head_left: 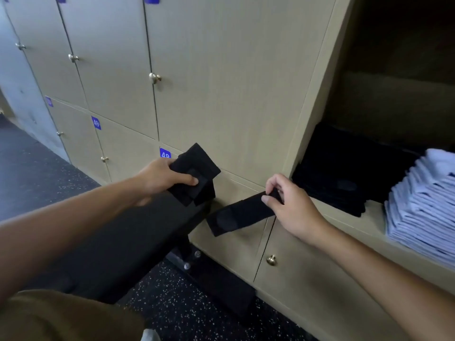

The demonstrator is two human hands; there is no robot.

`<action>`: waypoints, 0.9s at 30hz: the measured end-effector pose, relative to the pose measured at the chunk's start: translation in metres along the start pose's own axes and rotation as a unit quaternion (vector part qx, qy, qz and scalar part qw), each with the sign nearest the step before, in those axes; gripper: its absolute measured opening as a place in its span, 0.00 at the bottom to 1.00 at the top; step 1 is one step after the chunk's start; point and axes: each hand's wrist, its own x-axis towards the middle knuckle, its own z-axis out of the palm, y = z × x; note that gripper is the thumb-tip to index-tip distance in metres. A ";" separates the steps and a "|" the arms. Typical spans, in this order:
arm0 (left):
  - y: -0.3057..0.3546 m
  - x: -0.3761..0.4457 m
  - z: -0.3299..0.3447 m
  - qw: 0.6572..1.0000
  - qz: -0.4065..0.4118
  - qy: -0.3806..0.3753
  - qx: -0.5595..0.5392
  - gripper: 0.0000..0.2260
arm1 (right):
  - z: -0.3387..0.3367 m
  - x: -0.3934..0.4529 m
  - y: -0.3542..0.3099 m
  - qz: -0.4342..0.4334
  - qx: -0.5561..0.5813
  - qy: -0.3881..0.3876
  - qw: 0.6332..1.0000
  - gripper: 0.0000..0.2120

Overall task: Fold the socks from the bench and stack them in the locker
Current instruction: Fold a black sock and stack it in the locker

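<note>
My left hand [161, 177] grips a folded black sock bundle [197, 166] above the far end of the black padded bench [118, 244]. My right hand [290, 203] pinches one end of a loose black sock [240, 214], which hangs down to the left in front of the locker doors. The open locker [369, 217] is at the right, with a pile of black folded socks [337, 178] on its shelf just right of my right hand.
A tall stack of white folded cloths [423, 205] fills the right side of the open locker shelf. Closed beige locker doors with brass knobs [154, 78] and blue number tags line the wall. The bench foot [187, 260] stands on dark speckled floor.
</note>
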 end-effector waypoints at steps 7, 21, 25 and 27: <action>0.022 -0.016 0.021 0.998 0.049 -0.013 0.023 0.08 | -0.046 -0.024 -0.014 -0.018 0.059 0.042 0.997 0.11; 0.045 -0.048 0.067 0.976 -0.037 -0.172 -0.126 0.09 | -0.083 -0.045 -0.007 0.068 0.331 0.110 0.935 0.10; 0.047 -0.047 0.077 0.967 -0.059 -0.199 -0.146 0.16 | -0.080 -0.045 -0.007 0.125 0.416 0.121 0.892 0.09; 0.047 -0.048 0.082 0.961 -0.066 -0.215 -0.162 0.18 | -0.078 -0.044 -0.007 0.132 0.408 0.131 0.894 0.10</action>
